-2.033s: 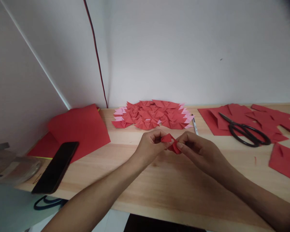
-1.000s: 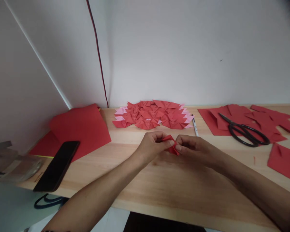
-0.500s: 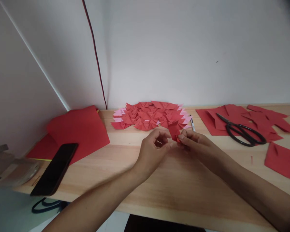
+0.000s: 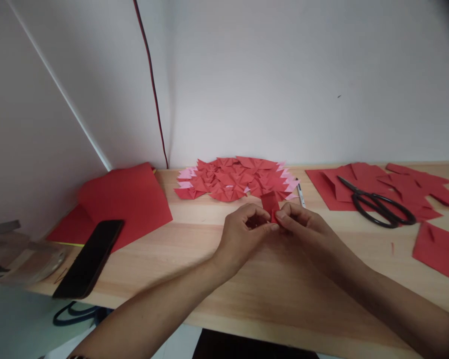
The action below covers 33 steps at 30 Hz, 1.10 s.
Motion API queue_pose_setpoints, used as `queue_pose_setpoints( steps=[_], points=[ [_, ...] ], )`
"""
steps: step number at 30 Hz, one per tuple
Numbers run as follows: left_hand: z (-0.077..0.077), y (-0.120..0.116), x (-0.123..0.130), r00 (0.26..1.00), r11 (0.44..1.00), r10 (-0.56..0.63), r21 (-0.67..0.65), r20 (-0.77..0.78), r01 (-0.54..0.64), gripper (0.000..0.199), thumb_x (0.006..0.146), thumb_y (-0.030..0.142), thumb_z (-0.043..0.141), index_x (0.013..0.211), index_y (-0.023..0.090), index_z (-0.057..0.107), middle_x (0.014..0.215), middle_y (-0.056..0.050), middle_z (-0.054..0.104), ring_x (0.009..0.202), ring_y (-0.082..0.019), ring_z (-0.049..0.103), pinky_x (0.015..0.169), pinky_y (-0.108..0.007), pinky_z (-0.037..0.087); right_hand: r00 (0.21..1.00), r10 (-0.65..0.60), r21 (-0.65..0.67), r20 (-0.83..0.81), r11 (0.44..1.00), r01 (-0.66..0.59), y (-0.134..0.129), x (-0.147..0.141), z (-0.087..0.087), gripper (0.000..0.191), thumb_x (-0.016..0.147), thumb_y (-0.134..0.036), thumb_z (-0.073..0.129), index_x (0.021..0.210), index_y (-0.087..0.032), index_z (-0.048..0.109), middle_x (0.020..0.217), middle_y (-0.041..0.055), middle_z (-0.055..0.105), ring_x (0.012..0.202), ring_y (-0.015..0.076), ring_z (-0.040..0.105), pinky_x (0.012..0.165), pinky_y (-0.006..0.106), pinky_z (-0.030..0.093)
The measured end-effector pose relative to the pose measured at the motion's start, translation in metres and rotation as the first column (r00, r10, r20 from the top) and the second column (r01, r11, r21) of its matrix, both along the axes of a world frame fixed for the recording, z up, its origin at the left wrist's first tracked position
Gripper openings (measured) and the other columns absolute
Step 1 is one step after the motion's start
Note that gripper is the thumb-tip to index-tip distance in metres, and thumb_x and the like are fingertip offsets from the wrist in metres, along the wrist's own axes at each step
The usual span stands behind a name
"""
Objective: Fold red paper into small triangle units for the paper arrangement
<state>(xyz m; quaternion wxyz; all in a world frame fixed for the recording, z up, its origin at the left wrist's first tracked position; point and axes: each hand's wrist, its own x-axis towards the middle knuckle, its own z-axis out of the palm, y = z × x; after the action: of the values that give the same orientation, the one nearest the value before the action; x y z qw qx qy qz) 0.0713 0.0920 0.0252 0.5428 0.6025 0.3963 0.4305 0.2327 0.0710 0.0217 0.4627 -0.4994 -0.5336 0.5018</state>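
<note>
A small folded piece of red paper (image 4: 270, 201) is held up over the middle of the table. My right hand (image 4: 303, 223) pinches its lower right edge between thumb and fingers. My left hand (image 4: 245, 232) closes on the lower left edge, thumb and index finger meeting at the paper. The fingers cover the paper's bottom part. Just behind lies a spread of folded red and pink paper pieces (image 4: 232, 179), close against the wall. A marker pen (image 4: 301, 193) rests at the right end of that spread.
Black-handled scissors (image 4: 381, 207) lie on cut red paper (image 4: 366, 177) at the right. Another red piece (image 4: 436, 252) is nearer. On the left, a phone (image 4: 90, 259) overlaps large red sheets (image 4: 127, 199), beside a clear container (image 4: 26, 259). A cable (image 4: 151, 80) runs down the wall.
My left hand has moved right and its fingers have closed onto the paper. The right hand keeps its pinch. The view has shifted slightly.
</note>
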Motion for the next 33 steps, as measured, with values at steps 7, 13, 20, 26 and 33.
queue_pose_setpoints(
  steps=[7, 13, 20, 26, 33],
  points=[
    [-0.0007, 0.0001, 0.0048, 0.996, 0.991, 0.023, -0.130, 0.086, -0.012, 0.014, 0.068, 0.022, 0.072, 0.070, 0.013, 0.061, 0.070, 0.000, 0.060, 0.064, -0.009, 0.051, 0.063, -0.023, 0.039, 0.997, -0.026, 0.065, 0.066, 0.998, 0.022, -0.0014, 0.0000, 0.0006, 0.035, 0.087, -0.045, 0.056, 0.064, -0.020, 0.047, 0.065, -0.0027, 0.044, 0.060, 0.0107, 0.039, 0.056, 0.026, 0.030],
    [-0.0042, -0.0013, 0.0084, 0.974, 0.940, 0.112, -0.340, 0.199, -0.038, 0.016, 0.061, 0.017, 0.073, 0.065, 0.013, 0.058, 0.068, 0.000, 0.060, 0.065, -0.010, 0.053, 0.066, -0.024, 0.039, 0.979, -0.059, 0.087, 0.194, 0.995, 0.042, -0.0007, -0.0030, 0.0031, 0.036, 0.085, -0.049, 0.055, 0.065, -0.020, 0.048, 0.066, -0.0022, 0.045, 0.059, 0.0115, 0.039, 0.054, 0.026, 0.031],
    [-0.0075, -0.0014, 0.0073, 0.944, 0.896, 0.131, -0.445, 0.302, 0.018, 0.022, 0.056, 0.015, 0.076, 0.064, 0.013, 0.056, 0.065, 0.001, 0.061, 0.064, -0.009, 0.056, 0.069, -0.024, 0.040, 0.933, -0.105, 0.126, 0.345, 0.990, 0.065, 0.0009, -0.0036, 0.0015, 0.032, 0.085, -0.046, 0.054, 0.065, -0.021, 0.049, 0.065, -0.0013, 0.049, 0.061, 0.0136, 0.044, 0.056, 0.027, 0.035],
    [-0.0077, 0.0008, 0.0053, 0.922, 0.885, 0.098, -0.457, 0.376, 0.092, 0.031, 0.056, 0.017, 0.080, 0.072, 0.013, 0.053, 0.069, -0.001, 0.063, 0.065, -0.010, 0.060, 0.071, -0.026, 0.044, 0.921, -0.121, 0.145, 0.371, 0.987, 0.071, 0.0002, -0.0027, 0.0003, 0.030, 0.086, -0.045, 0.052, 0.067, -0.022, 0.047, 0.066, -0.0004, 0.051, 0.062, 0.0143, 0.046, 0.057, 0.028, 0.037],
    [-0.0055, 0.0025, 0.0022, 0.944, 0.878, -0.075, -0.427, 0.322, 0.215, 0.032, 0.066, 0.034, 0.076, 0.078, 0.008, 0.060, 0.066, -0.004, 0.062, 0.052, -0.009, 0.057, 0.053, -0.023, 0.039, 0.928, -0.085, 0.128, 0.363, 0.991, 0.041, -0.0002, -0.0015, -0.0003, 0.031, 0.086, -0.047, 0.051, 0.068, -0.023, 0.047, 0.068, 0.0013, 0.056, 0.065, 0.0163, 0.051, 0.061, 0.030, 0.040]
  ],
)
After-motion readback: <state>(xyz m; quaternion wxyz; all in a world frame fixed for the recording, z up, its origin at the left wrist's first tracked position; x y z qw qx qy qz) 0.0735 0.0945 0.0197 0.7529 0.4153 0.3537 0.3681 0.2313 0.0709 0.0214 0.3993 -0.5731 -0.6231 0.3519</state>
